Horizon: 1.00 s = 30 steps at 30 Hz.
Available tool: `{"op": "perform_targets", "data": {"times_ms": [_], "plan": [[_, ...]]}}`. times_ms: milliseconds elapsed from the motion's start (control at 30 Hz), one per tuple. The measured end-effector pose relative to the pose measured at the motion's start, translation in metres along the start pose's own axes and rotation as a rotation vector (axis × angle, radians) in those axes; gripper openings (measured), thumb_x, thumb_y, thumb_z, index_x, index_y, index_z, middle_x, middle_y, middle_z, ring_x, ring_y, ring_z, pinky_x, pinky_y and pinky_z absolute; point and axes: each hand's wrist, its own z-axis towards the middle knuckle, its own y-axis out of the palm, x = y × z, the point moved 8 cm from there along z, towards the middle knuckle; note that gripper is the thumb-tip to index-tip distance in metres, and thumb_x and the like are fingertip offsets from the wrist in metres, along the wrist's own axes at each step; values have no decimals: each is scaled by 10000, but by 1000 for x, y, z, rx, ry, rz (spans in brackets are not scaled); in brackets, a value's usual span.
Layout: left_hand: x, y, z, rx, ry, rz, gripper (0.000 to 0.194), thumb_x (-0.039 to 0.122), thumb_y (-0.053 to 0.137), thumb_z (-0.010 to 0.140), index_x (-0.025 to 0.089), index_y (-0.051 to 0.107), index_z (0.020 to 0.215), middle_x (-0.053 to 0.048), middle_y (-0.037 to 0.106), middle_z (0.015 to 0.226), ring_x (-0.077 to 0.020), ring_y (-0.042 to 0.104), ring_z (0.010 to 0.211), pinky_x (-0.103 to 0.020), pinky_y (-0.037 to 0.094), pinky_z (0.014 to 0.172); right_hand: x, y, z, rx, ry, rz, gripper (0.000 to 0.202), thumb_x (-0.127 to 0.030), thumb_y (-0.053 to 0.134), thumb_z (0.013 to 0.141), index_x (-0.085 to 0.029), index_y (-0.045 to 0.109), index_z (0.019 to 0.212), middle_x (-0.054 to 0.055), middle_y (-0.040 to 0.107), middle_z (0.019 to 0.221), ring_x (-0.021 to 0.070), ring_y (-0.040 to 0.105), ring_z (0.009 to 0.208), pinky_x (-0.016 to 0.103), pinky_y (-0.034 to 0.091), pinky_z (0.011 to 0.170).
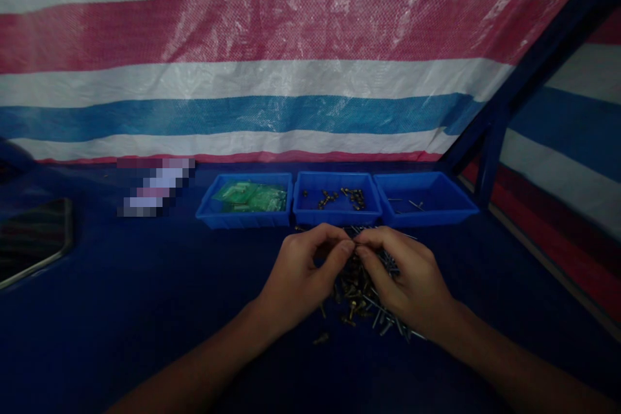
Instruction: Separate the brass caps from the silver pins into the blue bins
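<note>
My left hand (305, 272) and my right hand (407, 272) meet fingertip to fingertip, each in a pinch. Whatever lies between the fingertips is too small and dark to name. Below and partly behind them lies a pile of brass-coloured fittings (353, 304) mixed with thin silvery pins (385, 320), some of it hidden by my right hand. Just beyond, the middle blue bin (338, 217) holds small brass pieces (358, 198). A few thin pins (416, 205) lie in the right blue bin (431, 215).
The left blue bin (247, 220) contains green-tinted plastic bags (252, 196). At the far left a phone-like dark device (33, 239) rests on the blue table (169, 297). Behind stands a striped sheet (272, 32), with a dark metal frame (528, 65) at the right.
</note>
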Motion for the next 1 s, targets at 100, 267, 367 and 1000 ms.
{"op": "perform_targets", "data": {"times_ms": [100, 267, 367, 1000], "plan": [[4, -2, 1, -12, 51, 101, 231, 306, 504, 935, 155, 672, 884, -18, 692, 758, -133, 638, 680, -234, 509, 636, 2, -10, 12, 74, -35, -57, 107, -160, 525, 897, -196, 613, 849, -1, 658, 713, 129, 617, 652, 267, 483, 632], [13, -5, 3, -17, 244, 397, 195, 208, 499, 935, 158, 668, 1019, -59, 715, 940, -172, 653, 835, -300, 516, 754, 16, -34, 36, 265, -17, -337, 213, -313, 585, 880, -190, 637, 1046, 36, 669, 778, 205, 612, 767, 367, 476, 751], [7, 5, 2, -122, 339, 610, 257, 119, 460, 922, 165, 663, 1073, -74, 689, 964, -208, 613, 902, -369, 498, 831, 21, -31, 32, 218, 2, -352, 280, -347, 578, 880, -183, 628, 1100, 52, 671, 824, 226, 600, 819, 395, 470, 785], [-9, 5, 18, -108, 279, 373, 89, 159, 543, 829, 166, 564, 915, -12, 636, 811, -129, 604, 740, -255, 480, 705, 36, 11, 15, -117, 19, -98, 149, -212, 569, 850, -164, 667, 952, 4, 632, 692, 150, 592, 702, 282, 438, 694]]}}
